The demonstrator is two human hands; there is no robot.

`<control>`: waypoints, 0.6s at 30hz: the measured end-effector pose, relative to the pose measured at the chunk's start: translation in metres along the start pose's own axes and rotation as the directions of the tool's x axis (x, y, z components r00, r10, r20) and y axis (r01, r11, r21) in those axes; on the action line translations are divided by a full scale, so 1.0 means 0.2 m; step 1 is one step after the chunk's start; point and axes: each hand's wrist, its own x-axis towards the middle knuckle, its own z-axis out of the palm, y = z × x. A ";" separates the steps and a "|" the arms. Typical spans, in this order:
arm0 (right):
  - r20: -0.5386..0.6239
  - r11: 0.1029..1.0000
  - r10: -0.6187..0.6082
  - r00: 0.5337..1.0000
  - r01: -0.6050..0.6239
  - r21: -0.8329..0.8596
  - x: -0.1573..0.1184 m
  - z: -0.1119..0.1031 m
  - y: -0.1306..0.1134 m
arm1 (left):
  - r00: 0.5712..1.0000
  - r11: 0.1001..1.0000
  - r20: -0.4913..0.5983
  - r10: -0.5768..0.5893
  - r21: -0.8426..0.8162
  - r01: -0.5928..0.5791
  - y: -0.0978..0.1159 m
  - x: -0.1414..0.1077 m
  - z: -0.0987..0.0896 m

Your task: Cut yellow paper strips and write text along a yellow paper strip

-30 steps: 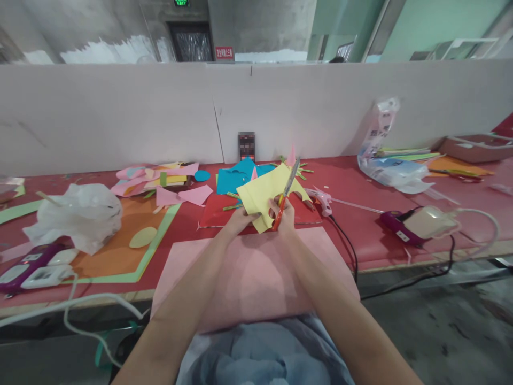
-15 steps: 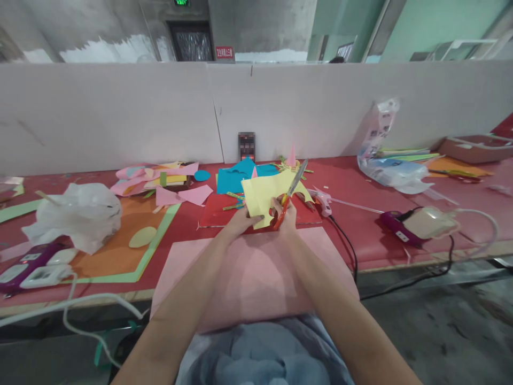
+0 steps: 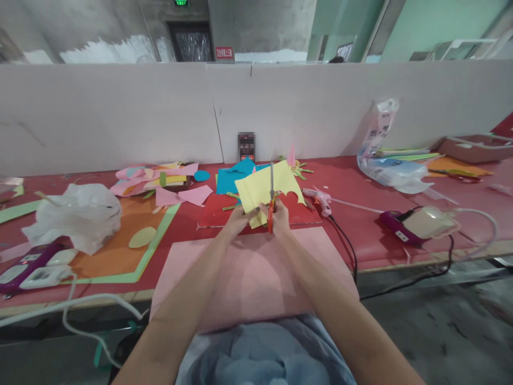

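Yellow paper (image 3: 256, 187) with rounded notches cut from its right edge is pinched at its lower left by my left hand (image 3: 240, 220). My right hand (image 3: 280, 218) grips orange-handled scissors (image 3: 271, 206), whose blades point up and away across the front of the sheet. Some of the right fingers are hidden behind the handles. Beneath the paper lies a red sheet (image 3: 212, 213), with blue paper (image 3: 230, 181) behind it. A large pink sheet (image 3: 252, 278) extends under my forearms at the table's front.
A pink glue gun (image 3: 320, 200) rests to the right, its cord hanging over the edge. Purple power strips (image 3: 403, 229) sit on both sides. Left are a white plastic bag (image 3: 76, 216), orange paper (image 3: 116, 243) and pink scraps (image 3: 184, 195). A phone (image 3: 246, 145) leans against the partition.
The scissors have swung from slanting right to nearly straight up, and my right hand has shifted slightly left. The yellow paper has turned and moved a little left.
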 end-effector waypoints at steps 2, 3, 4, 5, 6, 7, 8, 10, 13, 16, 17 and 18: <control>-0.023 1.000 0.004 1.000 -0.003 0.017 0.00 -0.01 0.01 | 0.999 1.000 0.040 -0.004 -0.007 0.004 0.00 0.00 0.00; -0.037 1.000 0.004 0.999 -0.003 0.024 0.01 -0.01 0.02 | 0.997 1.000 0.073 -0.010 -0.015 0.011 0.01 0.00 0.00; -0.053 1.000 0.005 0.999 -0.004 0.030 0.01 -0.02 0.02 | 0.993 0.999 0.116 -0.019 -0.026 0.022 0.02 -0.01 0.00; -0.067 0.999 0.008 0.998 -0.006 0.034 0.01 -0.02 0.02 | 0.985 0.999 0.166 -0.037 -0.029 0.043 0.03 -0.02 0.00; -0.081 0.999 0.013 0.997 -0.010 0.035 0.01 -0.02 0.02 | 0.973 0.998 0.224 -0.052 -0.030 0.060 0.04 -0.03 0.00; -0.091 0.999 0.016 0.996 -0.013 0.035 0.01 -0.02 0.02 | 0.960 0.997 0.275 -0.058 -0.023 0.068 0.05 -0.04 0.00; -0.100 0.999 0.018 0.995 -0.014 0.037 0.02 -0.02 0.03 | 0.951 0.998 0.304 -0.056 -0.021 0.065 0.06 -0.05 0.01; -0.116 0.999 0.023 0.993 -0.017 0.048 0.02 -0.02 0.02 | 0.952 0.998 0.302 -0.044 -0.032 0.057 0.07 -0.06 0.01; -0.116 0.997 0.044 0.992 -0.036 0.072 0.02 -0.02 0.02 | 0.966 0.998 0.255 -0.039 -0.039 0.051 0.07 -0.06 0.00; -0.104 0.996 0.054 0.993 -0.046 0.080 0.03 -0.03 0.02 | 0.965 0.999 0.262 -0.023 -0.030 0.032 0.06 -0.05 0.00; -0.105 0.996 0.051 0.993 -0.043 0.076 0.03 -0.03 0.02 | 0.964 0.999 0.264 -0.027 -0.032 0.037 0.06 -0.05 0.00; -0.106 0.997 0.047 0.993 -0.040 0.071 0.03 -0.03 0.02 | 0.967 0.998 0.251 -0.038 -0.036 0.049 0.06 -0.04 -0.01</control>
